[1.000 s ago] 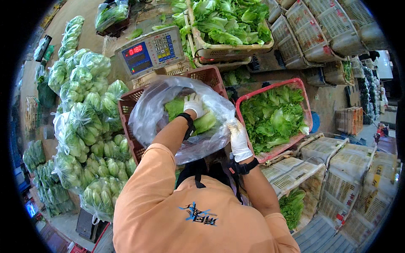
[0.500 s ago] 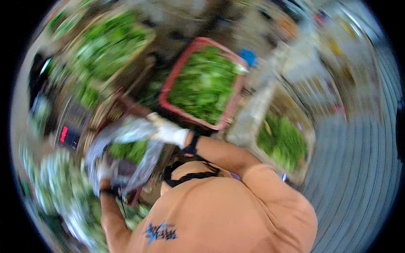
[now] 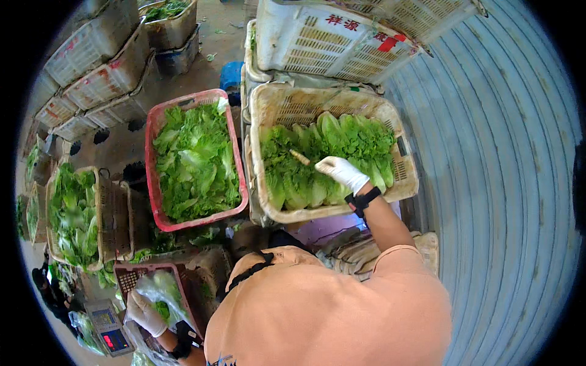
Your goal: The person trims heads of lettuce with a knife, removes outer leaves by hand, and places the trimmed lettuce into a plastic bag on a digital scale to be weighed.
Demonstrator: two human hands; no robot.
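My left hand (image 3: pixel 146 314), in a white glove, is closed on the edge of a clear plastic bag (image 3: pixel 173 287). Green leaves show inside the bag, which lies over a dark red crate (image 3: pixel 126 279) at the lower left. My right hand (image 3: pixel 343 173), also gloved in white, reaches over a cream crate (image 3: pixel 329 96) filled with rows of green lettuce (image 3: pixel 332 131). Just left of its fingertips is a tool with a yellowish handle (image 3: pixel 300 157), perhaps a knife, its dark end among the leaves. A small gap seems to separate fingers and handle.
A red crate (image 3: pixel 152 183) of loose lettuce leaves stands left of the cream one. A digital scale (image 3: pixel 110 329) sits at the lower left. Stacked crates (image 3: pixel 97 55) fill the upper left. Behind is a blue bucket (image 3: pixel 231 76); a corrugated wall (image 3: pixel 488 183) runs along the right.
My right hand has left the plastic bag and swung right to over the lettuce crate. My left hand stays on the bag. The view has turned to the right and become sharper.
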